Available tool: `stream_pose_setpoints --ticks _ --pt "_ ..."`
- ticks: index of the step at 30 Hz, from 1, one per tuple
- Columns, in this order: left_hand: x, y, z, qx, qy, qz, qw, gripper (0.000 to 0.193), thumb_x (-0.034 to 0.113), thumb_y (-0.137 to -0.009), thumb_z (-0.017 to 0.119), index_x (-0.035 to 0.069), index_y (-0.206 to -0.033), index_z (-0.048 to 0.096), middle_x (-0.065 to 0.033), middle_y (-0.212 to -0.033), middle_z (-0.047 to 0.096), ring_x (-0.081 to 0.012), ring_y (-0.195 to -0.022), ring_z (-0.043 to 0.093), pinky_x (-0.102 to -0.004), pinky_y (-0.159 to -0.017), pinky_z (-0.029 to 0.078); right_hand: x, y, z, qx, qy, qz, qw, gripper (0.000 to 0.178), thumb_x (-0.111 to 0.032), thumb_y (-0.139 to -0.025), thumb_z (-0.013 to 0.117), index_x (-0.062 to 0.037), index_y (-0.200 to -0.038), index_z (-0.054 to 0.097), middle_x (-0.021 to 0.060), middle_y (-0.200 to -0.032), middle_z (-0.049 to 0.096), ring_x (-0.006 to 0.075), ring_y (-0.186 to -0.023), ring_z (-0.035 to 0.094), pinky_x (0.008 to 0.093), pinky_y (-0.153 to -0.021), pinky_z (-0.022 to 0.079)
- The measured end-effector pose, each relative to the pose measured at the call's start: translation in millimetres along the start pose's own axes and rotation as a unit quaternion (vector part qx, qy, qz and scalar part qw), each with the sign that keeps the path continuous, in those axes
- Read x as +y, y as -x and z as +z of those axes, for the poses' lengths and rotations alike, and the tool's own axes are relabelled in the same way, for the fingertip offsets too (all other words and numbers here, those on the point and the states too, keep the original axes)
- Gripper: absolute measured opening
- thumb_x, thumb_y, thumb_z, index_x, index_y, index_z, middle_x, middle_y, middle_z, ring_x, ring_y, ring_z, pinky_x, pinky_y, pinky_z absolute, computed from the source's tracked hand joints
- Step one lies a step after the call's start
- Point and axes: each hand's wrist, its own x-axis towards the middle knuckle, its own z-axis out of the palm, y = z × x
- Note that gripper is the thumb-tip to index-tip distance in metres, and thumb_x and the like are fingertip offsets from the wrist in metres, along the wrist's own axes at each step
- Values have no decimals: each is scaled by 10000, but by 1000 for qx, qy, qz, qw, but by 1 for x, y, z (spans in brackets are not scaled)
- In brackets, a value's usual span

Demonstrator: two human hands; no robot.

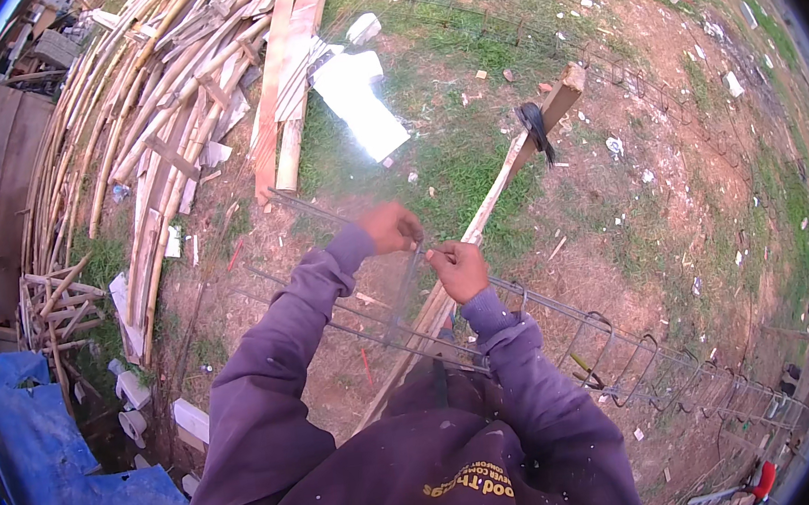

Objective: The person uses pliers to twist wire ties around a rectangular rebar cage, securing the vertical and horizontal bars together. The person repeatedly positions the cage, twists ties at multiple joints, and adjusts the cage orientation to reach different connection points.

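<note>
My left hand (390,228) and my right hand (461,269) meet over the upper bar of a long steel rebar cage (619,324). Both pinch at the top corner of a thin grey stirrup (403,297), which is blurred and hangs down between the bars. Whether a tie wire is also between my fingertips is too small to see. Left of my hands, the bars run on bare; to the right, several stirrups sit spaced along them. A yellow-handled tool, apparently pliers (587,371), hangs at the cage right of my right forearm.
A timber beam (497,198) slants beneath the cage, with a bundle of black wire (536,132) looped over it. Bamboo poles and planks (165,130) are heaped at far left. A blue tarp (37,459) lies at lower left, a red-handled tool (764,481) at lower right.
</note>
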Motion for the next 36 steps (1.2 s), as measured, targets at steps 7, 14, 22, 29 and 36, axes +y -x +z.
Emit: stream_pose_setpoints --ticks 7,14,22,29,36 --pt "2 1 -4 41 -18 20 999 175 134 -713 748 37 -857 725 -80 -794 713 -177 -756 673 -318 -701 526 5 -42 -23 -3 177 73 982 304 -330 -782 717 -37 -860 728 155 -734 680 296 -696 669 399 -678 512" --pt "11 8 1 95 -63 13 993 193 194 -723 773 54 -849 730 -80 -808 710 -188 -750 660 -323 -679 516 33 -82 -12 -210 168 129 954 392 -446 -728 768 -103 -919 757 165 -898 712 332 -876 680 400 -823 518" --pt "1 1 -4 71 -24 36 997 244 232 -703 811 49 -842 727 -76 -798 704 -190 -728 646 -346 -652 505 25 -75 -7 -171 252 152 940 424 -527 -710 767 -148 -898 771 135 -906 718 297 -898 682 395 -826 523" --pt "10 1 5 128 -54 15 990 254 294 -681 818 66 -755 733 -63 -695 684 -188 -666 652 -322 -644 505 -7 -46 -14 -18 312 -49 949 417 -396 -781 704 -96 -1069 704 159 -937 689 347 -879 666 430 -796 518" --pt "16 2 4 131 -69 -2 989 258 311 -687 805 76 -762 734 -67 -699 683 -190 -667 648 -332 -646 502 2 45 33 -26 155 28 987 333 -165 -854 581 -67 -1172 585 168 -1002 599 418 -892 599 496 -723 472"
